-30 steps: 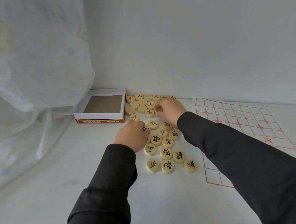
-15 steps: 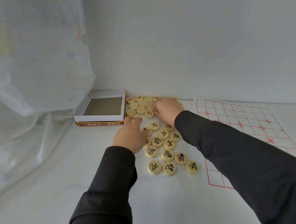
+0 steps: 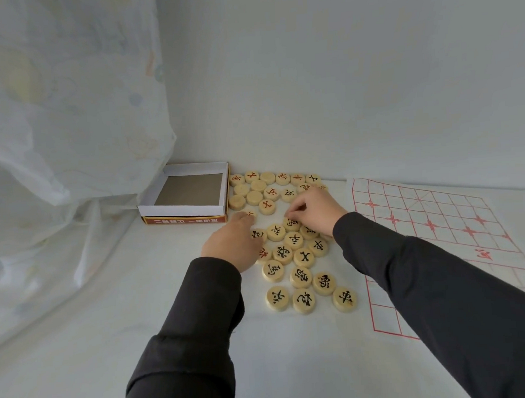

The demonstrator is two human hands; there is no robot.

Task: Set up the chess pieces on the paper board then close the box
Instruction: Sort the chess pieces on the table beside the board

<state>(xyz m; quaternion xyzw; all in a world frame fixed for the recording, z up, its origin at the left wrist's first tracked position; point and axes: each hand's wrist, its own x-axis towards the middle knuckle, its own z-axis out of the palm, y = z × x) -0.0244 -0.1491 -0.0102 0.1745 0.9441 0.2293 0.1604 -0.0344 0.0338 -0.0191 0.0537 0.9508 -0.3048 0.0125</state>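
Wooden round pieces (image 3: 301, 277) lie loose on the white tabletop (image 3: 138, 298), between the open box (image 3: 182, 208) on the left and the paper board (image 3: 441, 228) on the right. Pieces with red marks (image 3: 271, 193) sit at the back, just beside the box and near the wall (image 3: 340, 86). Pieces with black marks fill the nearer cluster. A pale curtain (image 3: 65, 118) hangs behind and left of the box.

The left hand (image 3: 231, 243) lies palm down, fingers straight and relaxed. Its fingertips (image 3: 247, 218) touch 1 piece near the box's front corner, and its heel covers the left edge of the black cluster. It sits about where it was 0.5 s ago.

The right hand (image 3: 317, 211) has shifted. 1 s ago it was over the red group at the back; now it has drawn nearer the person, over the far end of the black cluster. Its fingers are curled, with thumb and forefinger drawn together just above a black-marked piece (image 3: 291, 223). Whether they pinch a piece I cannot tell. Another piece (image 3: 288, 193), covered by that hand before, now shows.

The paper board, with its red grid, lies flat, its near left part under the right sleeve (image 3: 445, 295).
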